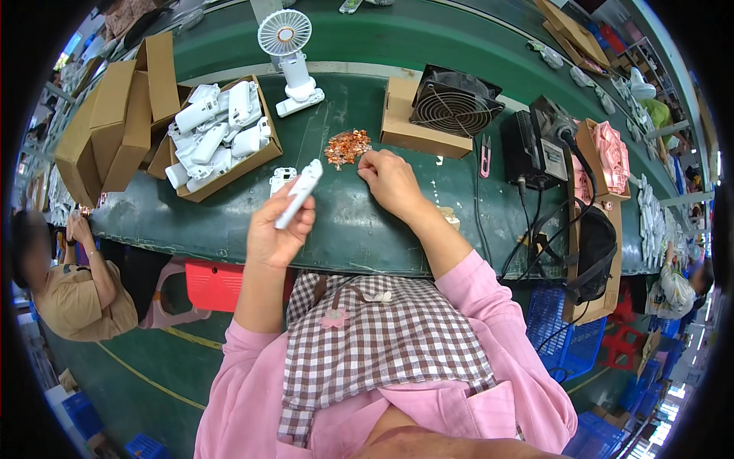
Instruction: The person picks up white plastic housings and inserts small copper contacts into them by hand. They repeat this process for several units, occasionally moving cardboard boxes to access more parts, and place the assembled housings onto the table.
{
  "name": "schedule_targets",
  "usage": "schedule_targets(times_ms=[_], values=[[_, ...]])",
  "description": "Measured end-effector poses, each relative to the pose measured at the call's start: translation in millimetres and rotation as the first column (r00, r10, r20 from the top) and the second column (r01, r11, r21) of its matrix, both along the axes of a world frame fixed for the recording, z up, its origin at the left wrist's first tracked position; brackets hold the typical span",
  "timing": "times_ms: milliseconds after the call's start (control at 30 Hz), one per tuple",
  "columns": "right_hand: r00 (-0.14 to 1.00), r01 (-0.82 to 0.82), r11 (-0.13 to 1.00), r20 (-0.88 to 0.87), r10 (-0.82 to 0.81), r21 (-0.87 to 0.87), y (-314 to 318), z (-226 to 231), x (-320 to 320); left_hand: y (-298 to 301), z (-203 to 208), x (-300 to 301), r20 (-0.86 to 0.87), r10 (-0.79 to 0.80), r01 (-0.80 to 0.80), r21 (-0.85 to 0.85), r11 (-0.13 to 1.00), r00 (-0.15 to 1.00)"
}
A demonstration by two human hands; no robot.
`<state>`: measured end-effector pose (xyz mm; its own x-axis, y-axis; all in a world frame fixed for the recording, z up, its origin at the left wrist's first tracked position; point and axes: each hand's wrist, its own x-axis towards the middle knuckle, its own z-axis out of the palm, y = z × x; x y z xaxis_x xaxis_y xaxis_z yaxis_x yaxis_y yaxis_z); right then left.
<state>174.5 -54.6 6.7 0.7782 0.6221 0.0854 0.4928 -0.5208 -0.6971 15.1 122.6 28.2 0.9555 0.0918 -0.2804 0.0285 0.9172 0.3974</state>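
My left hand (277,233) is closed round a slim white plastic casing (303,191), held tilted above the table. Behind it, another white plastic piece (282,177) lies on the green tabletop (367,237). At the right edge of a heap of tiny copper-orange parts (346,147), my right hand (391,180) has its thumb and fingertips drawn together. Whatever those fingertips hold, if anything, is too small to make out.
A carton of white casings (229,141) stands left, beside open cardboard flaps (115,122). A white fan (294,69) stands behind. To the right are a black metal fan (455,107), pink snips (485,159), a black power unit (531,153), cables and pink parts (612,157). A co-worker (84,283) sits left.
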Motion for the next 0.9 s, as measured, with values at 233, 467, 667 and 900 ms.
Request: schedule_targets(times_ms=[233,467,667,900], values=[[0.990,-0.062,0.977,0.109,0.086,-0.203,-8,4,3,-28,0,5,0.032,-0.093,0.090,0.085,0.992,0.995],[0.995,0.067,0.994,0.065,-0.073,0.089,-10,26,-15,-43,-3,15,-0.057,0.091,-0.046,0.542,0.839,0.994],[0.959,-0.079,0.899,0.278,-0.049,0.430,-1,52,-40,-57,0,25,-0.042,0.158,-0.088,0.678,0.730,0.986],[0.899,-0.068,0.924,0.425,-0.108,0.377,2,43,-49,-67,-5,31,0.097,0.203,-0.206,0.751,0.627,0.974]])
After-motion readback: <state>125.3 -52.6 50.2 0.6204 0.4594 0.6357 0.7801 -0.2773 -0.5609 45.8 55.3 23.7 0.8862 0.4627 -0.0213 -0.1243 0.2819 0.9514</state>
